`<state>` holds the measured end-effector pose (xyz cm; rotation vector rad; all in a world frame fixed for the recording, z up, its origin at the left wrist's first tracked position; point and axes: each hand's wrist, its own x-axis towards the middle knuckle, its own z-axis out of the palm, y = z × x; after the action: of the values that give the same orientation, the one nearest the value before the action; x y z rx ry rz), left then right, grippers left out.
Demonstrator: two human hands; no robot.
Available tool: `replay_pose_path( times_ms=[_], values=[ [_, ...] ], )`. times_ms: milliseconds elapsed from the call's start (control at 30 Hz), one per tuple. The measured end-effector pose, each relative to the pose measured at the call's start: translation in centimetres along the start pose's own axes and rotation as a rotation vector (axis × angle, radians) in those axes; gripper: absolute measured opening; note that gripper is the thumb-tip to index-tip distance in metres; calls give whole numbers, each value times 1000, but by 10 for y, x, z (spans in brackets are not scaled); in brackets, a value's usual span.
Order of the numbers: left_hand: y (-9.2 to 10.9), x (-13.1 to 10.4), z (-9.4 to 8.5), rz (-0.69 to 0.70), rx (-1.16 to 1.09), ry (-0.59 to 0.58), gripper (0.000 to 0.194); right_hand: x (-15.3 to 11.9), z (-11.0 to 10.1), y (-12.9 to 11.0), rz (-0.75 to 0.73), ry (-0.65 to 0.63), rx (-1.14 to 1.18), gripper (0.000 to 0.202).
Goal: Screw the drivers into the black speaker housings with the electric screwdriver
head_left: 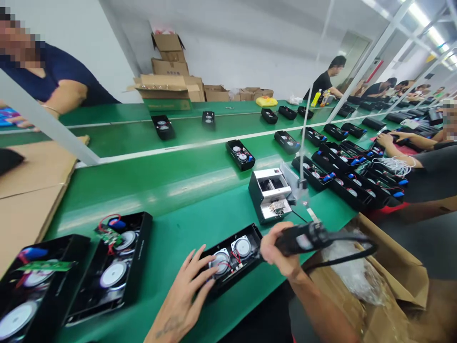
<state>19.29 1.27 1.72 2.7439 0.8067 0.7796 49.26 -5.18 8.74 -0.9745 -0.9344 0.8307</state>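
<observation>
On the green work surface, a black speaker housing [246, 271] lies in front of me with two round silver-and-white speakers and red wires inside. My left hand [189, 290] has its fingers spread, the fingertips over the housing's left part and the left speaker [220, 262]. Wrapped in my right hand [280, 252] is a black corded power screwdriver [298, 239], held sideways above the housing's right end; its tip is hidden. Just behind the housing stands a silver-and-black screw feeder [271, 195].
Two housings with speakers [130, 271] [67, 252] sit at the left beside cardboard [32, 186]. Many more lie on the belt [185, 166] and at the right. An open carton [396, 257] with plastic is at the lower right. Other people work along the line.
</observation>
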Motion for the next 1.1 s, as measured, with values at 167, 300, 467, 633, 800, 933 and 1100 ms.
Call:
replay_pose_path(
  times_ms=[167,300,467,633,800,933,1100],
  values=[
    [-41,-37,-13,36,113,27,45,44,-54,-12,-80,322,-81,46],
    [-38,-39,2,-5,78,18,29,54,-94,18,-36,440,-443,75],
    [-42,39,31,-283,-43,302,8,11,-114,90,-85,531,-708,87],
    [-109,171,44,-392,-13,488,29,-23,-124,148,-84,534,-835,86],
    [-148,235,39,-448,-4,537,42,-21,-142,166,-65,517,-817,83],
    [-120,197,23,-503,33,547,37,-20,-142,159,-178,536,-859,86],
    [-69,35,-22,-552,143,474,42,-31,-122,131,-363,622,-949,67]
  ],
)
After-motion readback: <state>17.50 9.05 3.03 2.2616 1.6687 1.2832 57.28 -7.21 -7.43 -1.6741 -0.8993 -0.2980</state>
